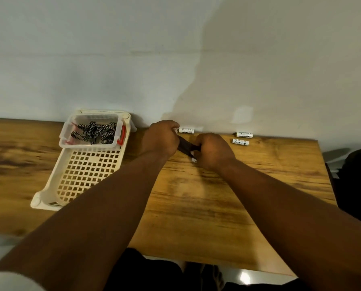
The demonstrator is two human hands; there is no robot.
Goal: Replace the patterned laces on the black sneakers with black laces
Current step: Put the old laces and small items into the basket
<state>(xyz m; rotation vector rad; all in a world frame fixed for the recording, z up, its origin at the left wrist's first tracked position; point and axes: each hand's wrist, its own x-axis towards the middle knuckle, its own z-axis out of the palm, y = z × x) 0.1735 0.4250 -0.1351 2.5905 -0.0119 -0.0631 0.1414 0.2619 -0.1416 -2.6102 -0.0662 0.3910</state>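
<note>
Both hands, left hand [161,138] and right hand [212,151], grip a dark strip [186,146] between them over the counter [217,206]; can't tell what it is. Patterned laces [95,132] sit in the clear tub [87,144], far left.

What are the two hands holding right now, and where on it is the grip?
Both hands hold one small dark object between them: the left hand grips its far end, the right hand its near end. What it is cannot be told.
</note>
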